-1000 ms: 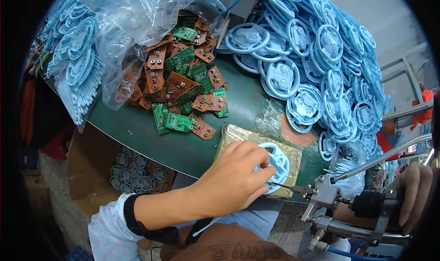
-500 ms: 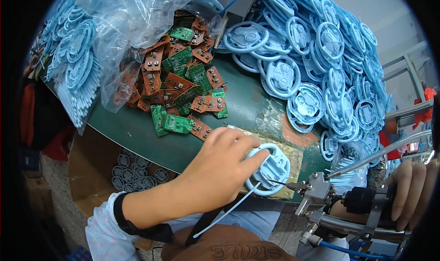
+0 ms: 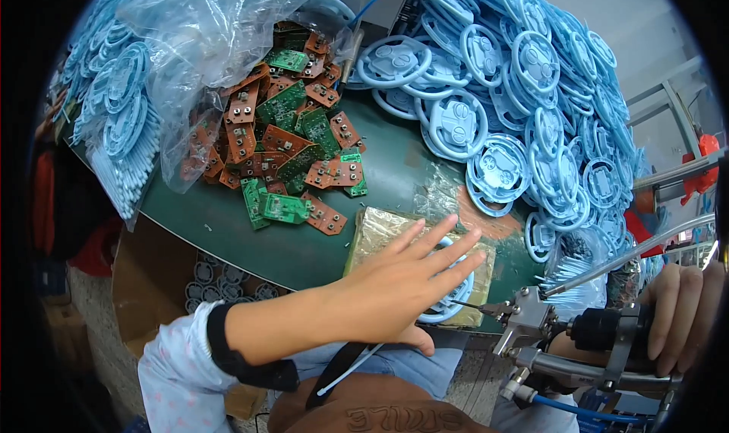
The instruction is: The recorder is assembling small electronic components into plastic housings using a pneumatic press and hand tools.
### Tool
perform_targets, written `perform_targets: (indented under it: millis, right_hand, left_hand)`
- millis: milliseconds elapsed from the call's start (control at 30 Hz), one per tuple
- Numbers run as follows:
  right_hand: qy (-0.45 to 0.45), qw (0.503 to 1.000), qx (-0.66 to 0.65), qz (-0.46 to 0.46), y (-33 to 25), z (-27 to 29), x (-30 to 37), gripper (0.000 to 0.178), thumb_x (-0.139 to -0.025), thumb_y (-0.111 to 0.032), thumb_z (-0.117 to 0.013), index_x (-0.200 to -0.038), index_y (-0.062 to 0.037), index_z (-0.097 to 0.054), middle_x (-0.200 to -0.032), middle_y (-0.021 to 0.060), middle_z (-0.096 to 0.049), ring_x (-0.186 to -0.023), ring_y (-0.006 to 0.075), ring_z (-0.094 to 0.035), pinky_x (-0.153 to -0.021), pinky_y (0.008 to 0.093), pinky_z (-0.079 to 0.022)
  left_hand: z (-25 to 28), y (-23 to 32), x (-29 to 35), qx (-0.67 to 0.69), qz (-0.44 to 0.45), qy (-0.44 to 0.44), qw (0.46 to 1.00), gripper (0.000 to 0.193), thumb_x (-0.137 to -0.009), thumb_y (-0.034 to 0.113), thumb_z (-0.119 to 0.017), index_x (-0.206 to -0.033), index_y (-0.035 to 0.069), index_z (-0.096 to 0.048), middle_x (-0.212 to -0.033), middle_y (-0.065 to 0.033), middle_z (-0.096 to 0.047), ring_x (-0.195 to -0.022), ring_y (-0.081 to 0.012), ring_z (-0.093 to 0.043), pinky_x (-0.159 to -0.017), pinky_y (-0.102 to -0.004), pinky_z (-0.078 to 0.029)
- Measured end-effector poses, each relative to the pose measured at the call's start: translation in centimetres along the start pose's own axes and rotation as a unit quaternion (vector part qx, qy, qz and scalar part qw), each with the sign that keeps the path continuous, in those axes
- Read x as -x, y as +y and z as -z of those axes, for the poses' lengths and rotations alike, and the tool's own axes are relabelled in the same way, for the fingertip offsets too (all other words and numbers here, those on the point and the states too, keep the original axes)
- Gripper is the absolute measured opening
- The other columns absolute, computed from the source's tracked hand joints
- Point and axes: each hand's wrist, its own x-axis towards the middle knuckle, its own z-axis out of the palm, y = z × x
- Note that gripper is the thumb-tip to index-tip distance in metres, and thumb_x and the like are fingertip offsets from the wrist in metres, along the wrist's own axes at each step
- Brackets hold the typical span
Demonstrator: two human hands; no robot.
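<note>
Watching remotely, I see my left hand (image 3: 395, 292) released, 4 fingers fanned over the blue wheel-shaped part (image 3: 457, 293), where moments ago they bunched at its rim. The part rests on the gold-coloured block (image 3: 373, 229), beside the metal tip (image 3: 469, 306); I judge it less firmly pinned. What my right hand (image 3: 687, 315) grasps, I can't tell.

Worker's left hand (image 3: 410, 289) spread over light-blue wheel part (image 3: 461, 287) on yellowish pad (image 3: 374, 229); contact unclear. Right hand (image 3: 678, 315) at metal tool (image 3: 528, 320), tip over part's edge. Circuit boards (image 3: 282, 143) heaped on green table (image 3: 190, 214), blue wheels (image 3: 499, 169) piled right.
</note>
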Motion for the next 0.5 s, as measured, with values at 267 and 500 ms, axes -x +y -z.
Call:
perform_targets:
  millis: [267, 500]
  right_hand:
    - [0.010, 1.000, -0.010, -0.008, 0.6, -0.2, 0.4, 0.053, -0.101, -0.020, -0.052, -0.149, -0.0107, -0.033, -0.078, 0.0051, -0.055, -0.064, 0.0164, -0.056, -0.063, 0.0339, -0.053]
    - [0.040, 0.999, -0.011, 0.009, 0.2, -0.7, 0.5, 0.054, -0.101, -0.019, -0.053, -0.149, -0.0090, -0.032, -0.077, 0.0052, -0.056, -0.062, 0.0161, -0.056, -0.062, 0.0329, -0.053]
  left_hand:
    - [-0.8, -0.7, -0.5, 0.023, 0.047, -0.108, 0.993, 0.106, -0.062, 0.021, -0.087, -0.148, 0.000, -0.028, -0.155, -0.0240, -0.025, -0.144, -0.0417, -0.025, -0.116, -0.0487, -0.027]
    - [1.5, -0.5, -1.8, -0.004, 0.052, -0.173, 0.984, 0.100, -0.064, 0.019, -0.086, -0.146, 0.000, -0.032, -0.153, -0.0227, -0.029, -0.142, -0.0426, -0.029, -0.114, -0.0498, -0.029]
